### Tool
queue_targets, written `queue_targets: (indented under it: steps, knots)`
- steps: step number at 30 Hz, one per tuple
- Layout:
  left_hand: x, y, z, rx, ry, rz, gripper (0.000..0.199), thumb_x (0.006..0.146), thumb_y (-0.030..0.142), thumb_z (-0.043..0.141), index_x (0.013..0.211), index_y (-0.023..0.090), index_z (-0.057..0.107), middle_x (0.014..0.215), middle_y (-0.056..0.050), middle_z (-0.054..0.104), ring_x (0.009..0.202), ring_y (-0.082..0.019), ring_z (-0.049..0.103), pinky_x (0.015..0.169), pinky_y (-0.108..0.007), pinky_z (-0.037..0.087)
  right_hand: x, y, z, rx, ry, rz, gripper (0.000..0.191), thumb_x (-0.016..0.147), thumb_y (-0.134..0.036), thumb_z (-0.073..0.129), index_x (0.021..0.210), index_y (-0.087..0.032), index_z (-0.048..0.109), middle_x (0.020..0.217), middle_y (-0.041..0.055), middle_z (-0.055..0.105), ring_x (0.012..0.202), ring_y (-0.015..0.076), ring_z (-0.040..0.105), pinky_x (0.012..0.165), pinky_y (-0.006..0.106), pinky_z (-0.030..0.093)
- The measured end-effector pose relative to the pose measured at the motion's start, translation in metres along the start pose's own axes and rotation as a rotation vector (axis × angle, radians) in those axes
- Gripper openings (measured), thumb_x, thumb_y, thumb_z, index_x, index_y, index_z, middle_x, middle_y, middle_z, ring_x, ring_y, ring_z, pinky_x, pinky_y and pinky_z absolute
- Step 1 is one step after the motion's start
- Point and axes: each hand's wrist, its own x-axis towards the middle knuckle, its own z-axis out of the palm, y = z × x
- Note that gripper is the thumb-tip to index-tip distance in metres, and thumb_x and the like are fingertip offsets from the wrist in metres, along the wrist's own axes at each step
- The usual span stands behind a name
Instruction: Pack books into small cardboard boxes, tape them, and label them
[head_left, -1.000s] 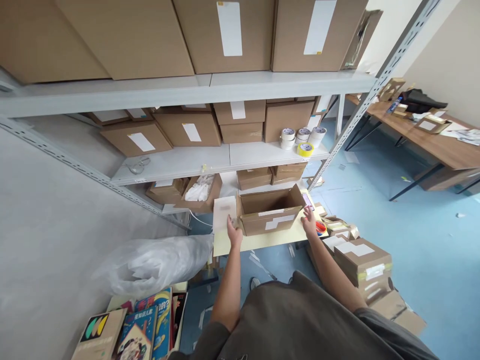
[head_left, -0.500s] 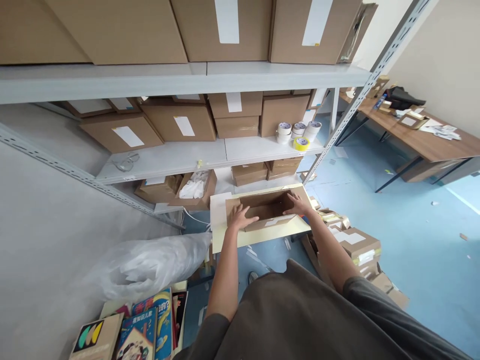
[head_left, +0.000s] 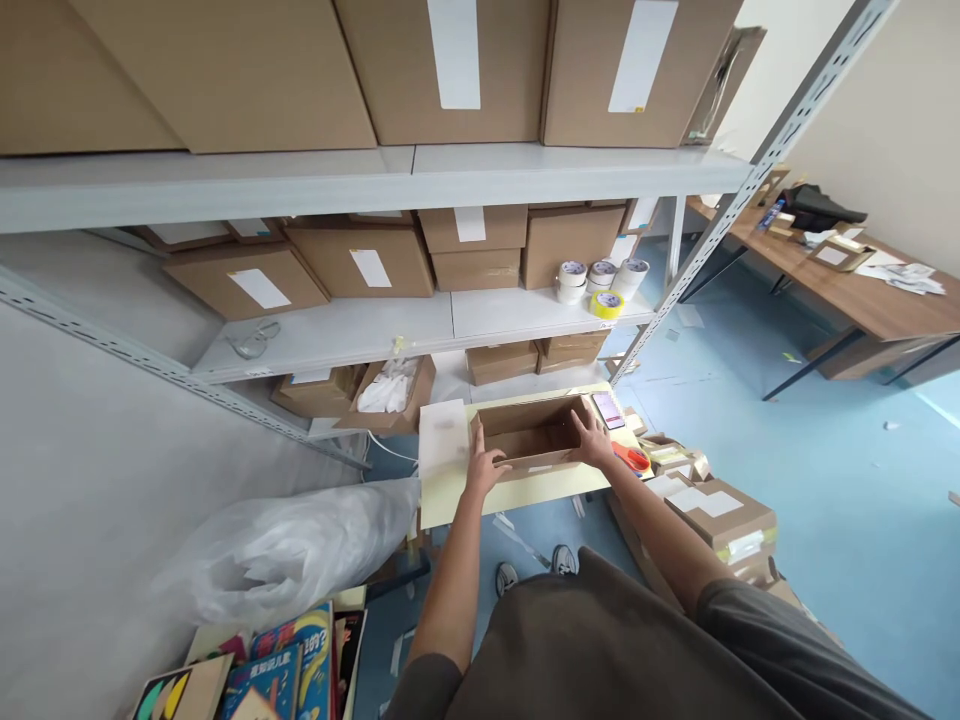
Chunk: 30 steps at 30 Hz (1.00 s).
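Observation:
An open cardboard box (head_left: 529, 462) stands on a pale yellow table (head_left: 450, 498), its inside facing up. My left hand (head_left: 484, 467) grips the box's left end, thumb along the near edge and fingers up at the side. My right hand (head_left: 592, 440) holds the right end, its fingers over the wall. Just beyond my right hand lie a phone (head_left: 608, 410) and orange-handled scissors (head_left: 631, 458). White sheets (head_left: 442, 438) lie at the table's left end.
Metal shelves (head_left: 337, 340) with boxes and tape rolls (head_left: 571, 282) rise behind the table. A plastic bag (head_left: 300, 545) and books (head_left: 262, 680) are at the lower left. Stacked cartons (head_left: 720, 510) stand on the right, near a brown desk (head_left: 885, 290).
The box's end flaps, spread outward before, now stand up or are out of sight. My left hand has turned upright against the left end. The phone and scissors have come into view.

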Motion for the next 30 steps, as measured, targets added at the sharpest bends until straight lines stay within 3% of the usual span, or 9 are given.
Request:
queue_targets:
  steps: [3,6,8,11,14,19,23,27,30]
  knots:
    - [0.000,0.007,-0.002,-0.006,-0.005,-0.014,0.020,0.076,0.034,0.091,0.075,0.020,0.077,0.182,0.003,0.006,0.164,-0.039,0.021,0.130,-0.044,0.036,0.010,-0.005,-0.013,0.022,0.080,-0.085,0.096,0.082,-0.061,0.079,0.165,-0.029,0.043,0.171,0.0181,0.034,0.157,0.0445,0.028,0.123,0.062,0.031]
    - [-0.002,0.018,0.002,0.013,-0.013,-0.040,0.028,0.076,0.036,0.091,0.065,0.020,0.071,0.182,0.003,0.007,0.165,-0.040,0.020,0.129,-0.045,0.038,0.025,-0.015,-0.028,0.105,0.226,-0.231,0.073,0.094,-0.052,0.064,0.161,-0.027,0.049,0.168,0.0138,0.040,0.156,0.0377,0.032,0.124,0.053,0.036]
    - [-0.004,0.027,0.007,0.040,-0.020,-0.054,0.031,0.077,0.039,0.090,0.064,0.020,0.069,0.182,0.004,0.008,0.165,-0.039,0.018,0.129,-0.046,0.037,0.042,-0.021,-0.037,0.110,0.214,-0.276,0.078,0.094,-0.043,0.064,0.166,-0.026,0.040,0.174,0.0115,0.031,0.161,0.0369,0.022,0.126,0.053,0.031]
    - [-0.005,0.038,0.012,0.085,-0.034,-0.084,0.031,0.075,0.042,0.090,0.066,0.022,0.070,0.181,0.004,0.012,0.165,-0.038,0.019,0.130,-0.046,0.036,0.073,-0.025,-0.045,0.057,0.054,-0.234,0.094,0.087,-0.031,0.069,0.171,-0.028,0.027,0.180,0.0101,0.017,0.165,0.0390,0.009,0.129,0.061,0.016]
    - [0.002,0.045,0.012,0.128,-0.059,-0.133,0.031,0.075,0.046,0.090,0.067,0.023,0.071,0.180,0.004,0.017,0.164,-0.037,0.022,0.130,-0.048,0.033,0.099,-0.028,-0.045,-0.005,-0.066,-0.212,0.089,0.087,-0.029,0.071,0.168,-0.028,0.033,0.175,0.0141,0.030,0.163,0.0411,0.013,0.127,0.066,0.007]
    - [0.018,0.048,0.009,0.180,-0.070,-0.170,0.037,0.074,0.051,0.090,0.066,0.022,0.069,0.181,0.002,0.017,0.163,-0.038,0.024,0.128,-0.042,0.036,0.119,-0.037,-0.033,-0.022,0.005,-0.149,0.051,0.103,-0.049,0.054,0.144,-0.019,0.060,0.148,0.0241,0.060,0.142,0.0439,0.042,0.124,0.069,0.002]
    - [0.021,0.046,0.011,0.200,-0.071,-0.183,0.039,0.073,0.054,0.090,0.065,0.023,0.068,0.181,0.004,0.016,0.164,-0.036,0.022,0.128,-0.039,0.035,0.123,-0.037,-0.025,0.018,0.035,-0.161,0.048,0.107,-0.053,0.046,0.135,-0.019,0.066,0.141,0.0232,0.063,0.137,0.0419,0.045,0.124,0.065,0.007]
    - [0.018,0.047,0.015,0.233,-0.081,-0.214,0.027,0.080,0.045,0.085,0.069,0.024,0.071,0.179,0.005,0.023,0.165,-0.031,0.022,0.131,-0.038,0.030,0.120,-0.032,-0.021,0.039,0.081,-0.164,0.049,0.108,-0.055,0.045,0.134,-0.021,0.068,0.139,0.0214,0.066,0.136,0.0406,0.045,0.124,0.063,0.011]
    - [0.015,0.050,0.015,0.228,-0.077,-0.164,0.022,0.079,0.040,0.087,0.073,0.023,0.075,0.180,0.006,0.018,0.165,-0.030,0.022,0.133,-0.037,0.026,0.116,-0.028,-0.016,0.078,0.084,-0.160,0.053,0.106,-0.056,0.043,0.137,-0.021,0.068,0.141,0.0230,0.065,0.138,0.0427,0.045,0.124,0.066,0.009]
